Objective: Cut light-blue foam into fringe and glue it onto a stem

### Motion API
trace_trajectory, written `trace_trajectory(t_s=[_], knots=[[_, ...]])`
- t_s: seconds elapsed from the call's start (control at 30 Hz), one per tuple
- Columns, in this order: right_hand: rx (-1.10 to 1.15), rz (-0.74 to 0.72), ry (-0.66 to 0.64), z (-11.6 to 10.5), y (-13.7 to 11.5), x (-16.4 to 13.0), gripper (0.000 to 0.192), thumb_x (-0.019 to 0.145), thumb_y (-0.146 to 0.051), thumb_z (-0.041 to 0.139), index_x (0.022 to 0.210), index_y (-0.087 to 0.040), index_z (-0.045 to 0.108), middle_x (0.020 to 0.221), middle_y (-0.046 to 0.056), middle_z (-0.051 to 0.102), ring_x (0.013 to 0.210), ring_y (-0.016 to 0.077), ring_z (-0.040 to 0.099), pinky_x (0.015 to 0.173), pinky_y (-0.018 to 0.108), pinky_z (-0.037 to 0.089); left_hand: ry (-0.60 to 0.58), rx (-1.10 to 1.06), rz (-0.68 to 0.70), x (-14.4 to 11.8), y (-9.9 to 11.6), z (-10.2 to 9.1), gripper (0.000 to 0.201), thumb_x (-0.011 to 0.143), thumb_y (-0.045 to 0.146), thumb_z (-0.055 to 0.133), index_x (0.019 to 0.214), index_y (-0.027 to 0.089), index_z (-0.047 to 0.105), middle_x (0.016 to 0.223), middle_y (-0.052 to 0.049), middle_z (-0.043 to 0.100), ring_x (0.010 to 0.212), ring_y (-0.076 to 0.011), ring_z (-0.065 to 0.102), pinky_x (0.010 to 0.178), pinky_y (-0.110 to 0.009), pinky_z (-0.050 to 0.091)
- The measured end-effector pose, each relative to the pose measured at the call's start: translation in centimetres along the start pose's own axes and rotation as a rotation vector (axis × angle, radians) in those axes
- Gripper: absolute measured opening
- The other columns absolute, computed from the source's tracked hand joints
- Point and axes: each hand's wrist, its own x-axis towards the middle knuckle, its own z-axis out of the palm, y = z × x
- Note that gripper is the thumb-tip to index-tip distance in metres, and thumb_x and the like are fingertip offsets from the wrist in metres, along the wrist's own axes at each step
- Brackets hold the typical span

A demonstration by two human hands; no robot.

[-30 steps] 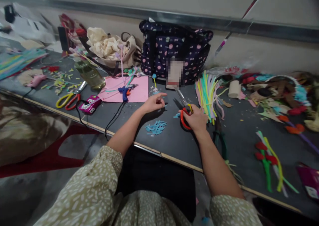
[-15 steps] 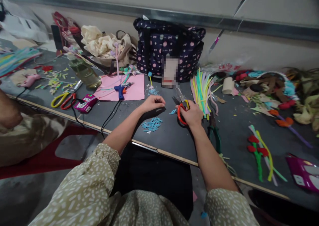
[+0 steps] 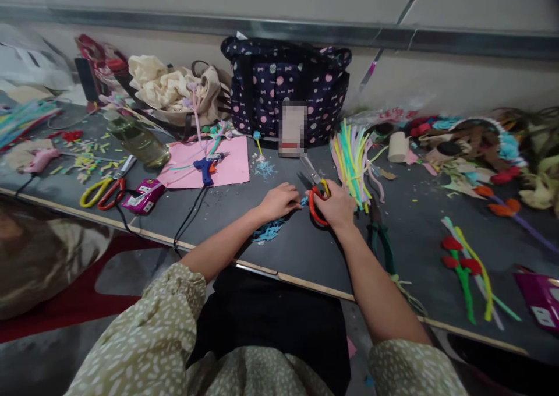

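Observation:
In my right hand is a pair of scissors with red and yellow handles, blades pointing away toward the phone-like blurred object. My left hand rests low over the table, fingers bent and drawn together at a few small blue cut pieces beside the scissors. Just below that hand lies a pile of short blue strips, partly covered by my wrist. Finer blue bits are scattered farther back, near a small blue-topped yellow stem.
A bundle of coloured pipe cleaners and green-handled pliers lie right of my hand. On the left are a blue glue gun on pink paper, other scissors and a bottle. A dark patterned bag stands behind.
My left hand has moved right and toward me, its fingertips reaching the small blue pieces by the scissors. My right hand keeps the scissors in nearly the same place. The view has shifted slightly.

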Motion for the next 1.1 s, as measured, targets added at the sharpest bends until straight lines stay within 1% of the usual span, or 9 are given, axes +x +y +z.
trace_trajectory(t_s=[0.13,0.27,0.4,0.5,0.63,0.73,0.9,1.0,1.1], knots=[[0.0,-0.011,0.023,0.0,0.1,-0.2,0.047,0.084,-0.067,0.051,0.084,-0.021,0.063,0.066,0.002,0.06,0.068,0.0183,0.053,0.059,0.027,0.026,0.097,-0.298,-0.038,-0.3,-0.4,-0.6,0.016,0.085,0.03,0.063,0.077,0.016,0.065,0.079,-0.003,0.062,0.082,-0.0169,0.054,0.08,-0.03,0.04],[-0.008,-0.037,0.033,0.1,0.0,-0.5,0.044,0.081,-0.064,0.056,0.085,-0.021,0.065,0.061,-0.001,0.055,0.059,0.0156,0.05,0.056,0.026,0.027,0.202,-0.837,-0.213,-0.6,-1.1,-1.2,0.027,0.078,0.04,0.07,0.076,0.013,0.064,0.07,-0.001,0.06,0.065,-0.0112,0.053,0.066,-0.025,0.04],[0.023,-0.091,0.031,0.2,-0.2,-0.8,0.044,0.081,-0.062,0.057,0.087,-0.02,0.065,0.061,-0.001,0.055,0.057,0.0149,0.05,0.056,0.025,0.03,0.319,-1.141,-0.309,-0.8,-1.4,-1.8,0.034,0.069,0.04,0.078,0.085,0.012,0.067,0.072,0.0,0.061,0.058,-0.0067,0.049,0.058,-0.021,0.037],[0.032,-0.114,0.013,0.2,-0.5,-1.0,0.043,0.082,-0.061,0.057,0.089,-0.019,0.065,0.063,-0.001,0.057,0.059,0.015,0.052,0.057,0.025,0.032,0.385,-1.278,-0.332,-0.9,-1.5,-2.2,0.037,0.07,0.04,0.078,0.097,0.015,0.071,0.079,-0.001,0.064,0.061,-0.0064,0.051,0.058,-0.02,0.04],[0.042,-0.129,-0.009,0.1,-0.8,-1.1,0.043,0.083,-0.06,0.056,0.091,-0.02,0.066,0.064,-0.001,0.057,0.06,0.0145,0.053,0.057,0.025,0.033,0.494,-1.489,-0.458,-0.9,-2.0,-2.5,0.033,0.065,0.037,0.083,0.085,0.015,0.071,0.071,0.001,0.062,0.058,-0.0056,0.053,0.06,-0.019,0.045],[0.061,-0.175,-0.039,0.4,-0.9,-1.4,0.044,0.084,-0.06,0.056,0.097,-0.019,0.066,0.069,0.001,0.061,0.062,0.0147,0.056,0.057,0.025,0.037,0.583,-1.621,-0.517,-0.8,-2.5,-2.6,0.033,0.061,0.032,0.086,0.082,0.014,0.068,0.073,0.002,0.063,0.059,-0.005,0.056,0.061,-0.019,0.048],[0.046,-0.326,0.007,1.1,-0.8,-2.0,0.048,0.085,-0.058,0.058,0.11,-0.018,0.064,0.08,0.004,0.068,0.071,0.0168,0.063,0.063,0.026,0.042,0.697,-1.719,-0.556,-0.7,-2.9,-2.8,0.034,0.058,0.026,0.088,0.08,0.014,0.065,0.069,0.004,0.061,0.057,-0.0043,0.057,0.06,-0.017,0.05],[0.01,-0.395,0.041,1.1,-0.9,-2.2,0.047,0.085,-0.057,0.06,0.11,-0.018,0.064,0.088,0.005,0.071,0.074,0.0168,0.066,0.063,0.026,0.042,0.717,-1.749,-0.566,-0.7,-3.0,-2.8,0.034,0.059,0.024,0.088,0.08,0.014,0.064,0.064,0.005,0.059,0.055,-0.0044,0.057,0.061,-0.018,0.051],[-0.031,-0.421,0.045,1.0,-1.1,-2.2,0.043,0.086,-0.054,0.06,0.109,-0.018,0.065,0.087,0.005,0.072,0.071,0.0157,0.065,0.061,0.025,0.041,0.726,-1.746,-0.548,-0.8,-3.0,-2.8,0.034,0.058,0.025,0.088,0.08,0.013,0.065,0.063,0.005,0.059,0.055,-0.005,0.058,0.062,-0.018,0.053]])
